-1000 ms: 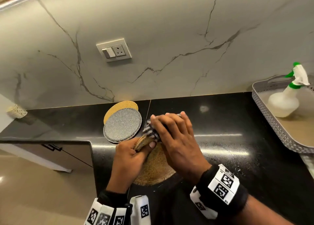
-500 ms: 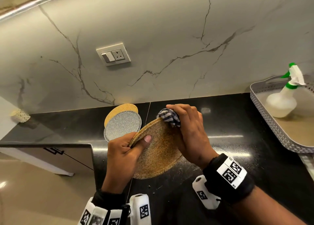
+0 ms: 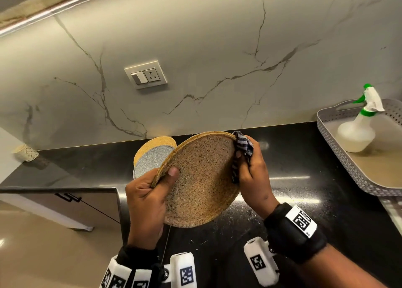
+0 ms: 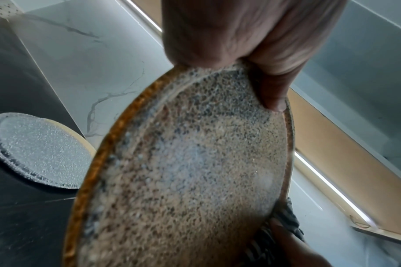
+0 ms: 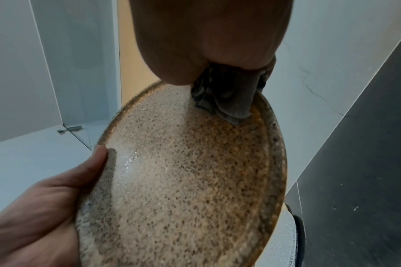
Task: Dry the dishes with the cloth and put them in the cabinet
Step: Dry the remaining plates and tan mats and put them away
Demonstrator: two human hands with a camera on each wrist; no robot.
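Speckled brown stoneware — the plate [image 3: 201, 179] was held tilted above the black counter [image 3: 293, 179], its face turned toward the person and its far rim raised toward the marble wall. The left hand [image 3: 145, 203] gripped its left edge, thumb [image 3: 173, 172] pressed on the face, the other fingers hidden behind. The right hand [image 3: 253, 172] pinched a striped cloth [image 3: 242, 145] over the upper right rim, fingers curled around it. Behind the plate, a grey plate [image 3: 150, 162] lay on a yellow one [image 3: 155, 144] — flat on the counter. A spray bottle [image 3: 356, 133] stood in a grey tray [image 3: 339, 148] at right.
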